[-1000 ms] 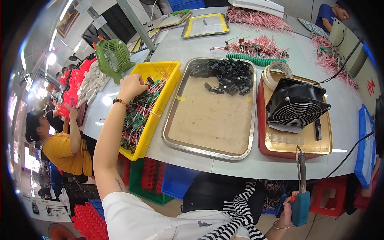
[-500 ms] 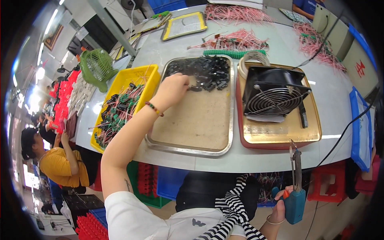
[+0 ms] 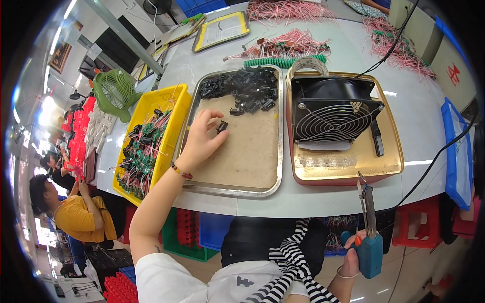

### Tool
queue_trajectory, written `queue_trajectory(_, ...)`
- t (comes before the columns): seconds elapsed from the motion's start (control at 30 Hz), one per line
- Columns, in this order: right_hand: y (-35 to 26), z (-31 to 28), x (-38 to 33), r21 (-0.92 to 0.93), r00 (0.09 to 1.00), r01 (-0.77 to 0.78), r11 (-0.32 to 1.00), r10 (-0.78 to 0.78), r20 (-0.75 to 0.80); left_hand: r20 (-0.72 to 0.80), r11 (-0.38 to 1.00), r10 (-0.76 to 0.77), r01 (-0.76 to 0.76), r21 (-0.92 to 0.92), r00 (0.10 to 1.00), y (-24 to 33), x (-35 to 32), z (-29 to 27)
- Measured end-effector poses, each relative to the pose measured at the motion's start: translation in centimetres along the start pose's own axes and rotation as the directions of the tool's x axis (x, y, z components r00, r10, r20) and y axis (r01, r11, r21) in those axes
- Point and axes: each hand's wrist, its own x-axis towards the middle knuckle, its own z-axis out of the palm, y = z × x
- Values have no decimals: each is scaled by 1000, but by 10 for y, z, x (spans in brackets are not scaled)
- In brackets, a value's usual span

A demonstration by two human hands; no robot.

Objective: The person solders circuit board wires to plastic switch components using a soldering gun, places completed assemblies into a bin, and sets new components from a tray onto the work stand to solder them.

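Observation:
Over the left part of a metal tray (image 3: 237,174), my left hand (image 3: 200,139) has its thumb and fingers spread. A small black plastic part (image 3: 222,127) sits between them, seemingly on the tray floor. Beyond it, a heap of similar black parts (image 3: 247,86) covers the tray's far end. At the lower right, my right hand (image 3: 352,260) is wrapped around the teal handle of a soldering gun (image 3: 371,252). Its metal tip points up, near the front edge of the gold-coloured box lid.
Left of the tray stands a yellow bin (image 3: 174,118) of wired green boards. A black fan (image 3: 336,111) sits on the gold-coloured lid (image 3: 323,174) to the right. Pink wire bundles (image 3: 288,45) lie at the back. A black cable (image 3: 439,154) hangs on the right.
My left hand has drawn back from the heap toward me, and its fingers have spread around one black part. The right hand still grips the soldering gun; the view has shifted slightly.

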Motion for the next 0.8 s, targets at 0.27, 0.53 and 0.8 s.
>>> queue_trajectory(0.27,2,-2,8,-22,998,40,999,-39,45,121,982,-81,59,179,989,7,-7,-5)
queue_trajectory(0.53,-15,12,14,-89,999,35,995,-36,-10,265,948,318,-297,-116,910,127,-7,45)
queue_trajectory(0.8,-13,5,11,-176,998,62,982,-55,41,325,947,319,-312,-77,890,123,-7,68)
